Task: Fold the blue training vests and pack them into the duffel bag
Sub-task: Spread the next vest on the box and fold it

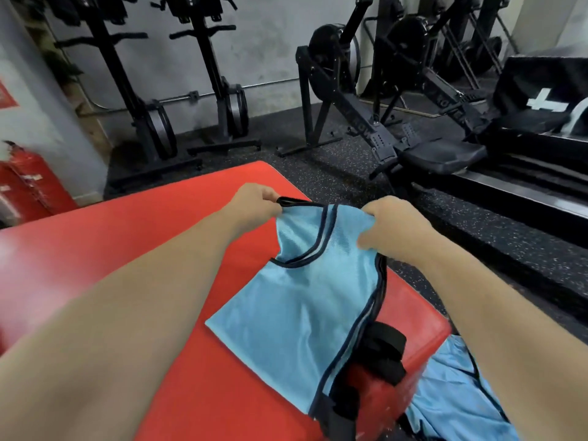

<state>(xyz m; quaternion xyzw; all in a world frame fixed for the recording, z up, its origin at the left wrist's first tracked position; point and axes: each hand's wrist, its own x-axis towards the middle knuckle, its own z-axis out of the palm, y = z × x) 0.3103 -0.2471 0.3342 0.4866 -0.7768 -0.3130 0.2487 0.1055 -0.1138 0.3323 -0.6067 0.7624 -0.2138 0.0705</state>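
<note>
Although gym machines (366, 122) line the far wall, the red pad (95, 265) fills most of the foreground and serves as the work surface. To the far right sits a black, bag-like thing with a white cross (541, 90); whether it is the duffel bag cannot be told, and nothing blue shows in it.

On the pad's right end lies a blue vest (286, 313), its body spread flat on the pad and its top lifted. A second blue vest (451, 402) hangs crumpled just beyond the pad's near right corner, not folded.

The left hand (254, 202) pinches the dark-trimmed shoulder strap on its side between thumb and fingers. The right hand (391, 224) has its fingers curled into the cloth of the other shoulder, gripping it. Some black straps (381, 354) lie bunched on the pad against the vest's right edge.

By my reading the job is at an early stage: the first vest is being lined up by its shoulders, no finished fold is visible, the second vest is untouched, and all the packing is left.
</note>
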